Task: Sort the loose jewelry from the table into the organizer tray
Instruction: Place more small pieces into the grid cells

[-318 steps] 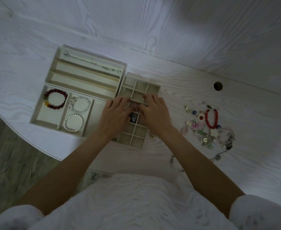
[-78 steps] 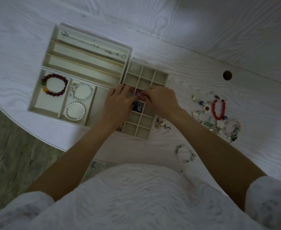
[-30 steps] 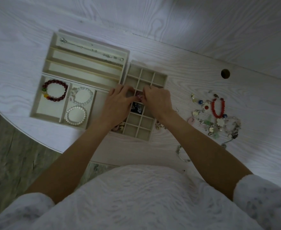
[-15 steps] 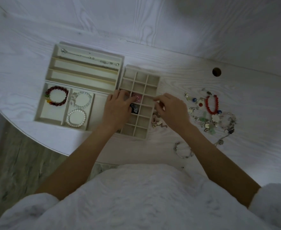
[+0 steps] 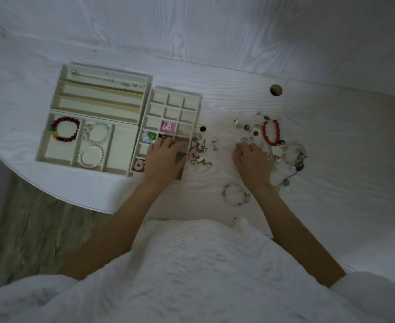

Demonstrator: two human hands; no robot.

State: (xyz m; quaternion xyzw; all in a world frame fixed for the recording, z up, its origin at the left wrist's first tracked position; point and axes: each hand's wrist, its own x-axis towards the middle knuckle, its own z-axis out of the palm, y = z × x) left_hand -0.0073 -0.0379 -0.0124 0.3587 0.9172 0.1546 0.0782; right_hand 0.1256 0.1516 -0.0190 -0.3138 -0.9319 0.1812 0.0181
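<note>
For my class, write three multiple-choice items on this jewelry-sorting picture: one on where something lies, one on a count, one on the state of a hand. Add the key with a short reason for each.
1. Where does the dark red bead bracelet lie?
A. In a compartment of the tray at the left
B. On the bare table beside the hole
C. Round the person's wrist

2. How many bracelets lie in the bracelet tray?
A. One
B. Three
C. Five

3. What is the left hand doing?
A. Holding a necklace up in the air
B. Resting on the small-compartment tray
C. Lying in the person's lap

Key: 1 A, it sits inside the leftmost compartment. 2 B, the dark red one, a pale one and a pearl one. 3 B, it lies on the tray's near compartments.
</note>
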